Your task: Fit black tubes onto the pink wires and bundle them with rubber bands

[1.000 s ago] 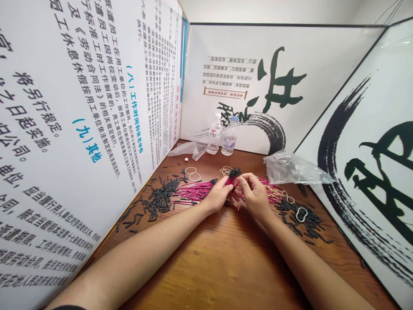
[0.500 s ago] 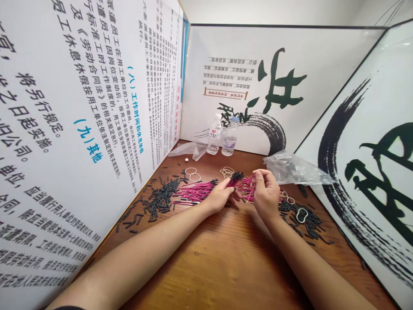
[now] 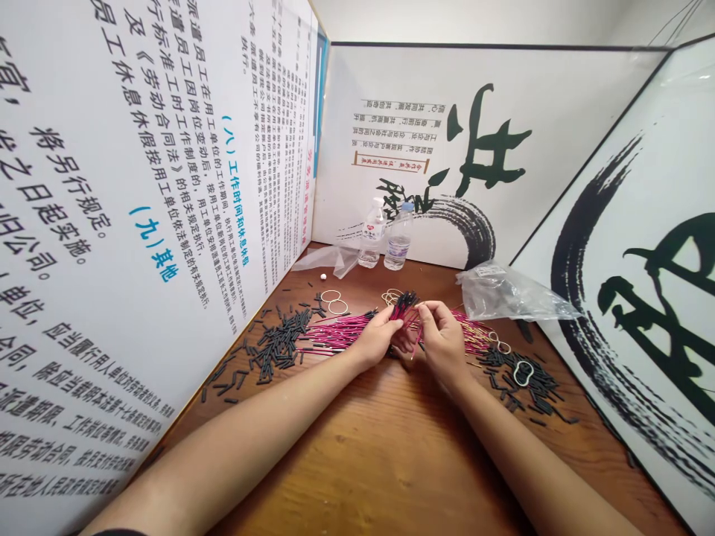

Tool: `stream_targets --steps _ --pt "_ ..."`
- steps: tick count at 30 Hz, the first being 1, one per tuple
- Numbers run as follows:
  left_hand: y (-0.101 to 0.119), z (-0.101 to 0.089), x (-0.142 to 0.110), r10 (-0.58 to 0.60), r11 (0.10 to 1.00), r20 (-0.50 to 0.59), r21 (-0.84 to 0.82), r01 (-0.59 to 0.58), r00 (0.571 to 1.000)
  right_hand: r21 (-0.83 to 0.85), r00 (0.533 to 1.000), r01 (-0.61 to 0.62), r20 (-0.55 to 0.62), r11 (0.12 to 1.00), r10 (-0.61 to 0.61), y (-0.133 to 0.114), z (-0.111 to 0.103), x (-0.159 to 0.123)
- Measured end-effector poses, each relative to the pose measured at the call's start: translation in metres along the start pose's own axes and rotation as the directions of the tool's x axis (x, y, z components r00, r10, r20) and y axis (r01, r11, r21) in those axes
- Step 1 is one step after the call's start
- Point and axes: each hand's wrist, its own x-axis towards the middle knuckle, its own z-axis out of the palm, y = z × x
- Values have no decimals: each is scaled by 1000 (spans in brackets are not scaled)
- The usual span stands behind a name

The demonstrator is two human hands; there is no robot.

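Note:
My left hand (image 3: 380, 336) is closed around a bundle of thin pink wires with black sleeved tips (image 3: 404, 301), which point up and away from me. Close on its right, my right hand (image 3: 445, 341) pinches a single pink wire (image 3: 416, 344) between thumb and forefinger, its end hanging below the fingertips. To the left on the table lies a row of pink wires (image 3: 335, 332), some with black ends. More pink wires (image 3: 474, 332) with gold-coloured ends lie behind and right of my right hand. How many wires each hand holds is partly hidden by the fingers.
Loose black sleeves lie in a left pile (image 3: 279, 339) and a right pile (image 3: 519, 376) on the brown table (image 3: 357, 461). Rubber bands (image 3: 335, 301) lie nearby. Two water bottles (image 3: 396, 242) and a clear plastic bag (image 3: 497, 290) stand or lie at the back. Printed panels (image 3: 413, 97) enclose three sides.
My right hand has moved left and slightly down, closer to my left hand, with the pinched wire. The bundle in my left hand has tilted a little more upright.

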Motion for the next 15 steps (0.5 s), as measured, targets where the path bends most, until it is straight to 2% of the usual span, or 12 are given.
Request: stream_targets --steps 6,11,15 --pt "-1 -1 -1 -6 998 45 -68 9 999 -25 999 34 0 999 -34 4 3 -3" --pt "2 2 -3 -42 998 47 -52 44 998 49 992 60 -116 997 -54 5 0 0" --pt "-3 3 -2 -30 997 48 -73 34 998 23 981 107 -162 994 -102 0 -2 0"
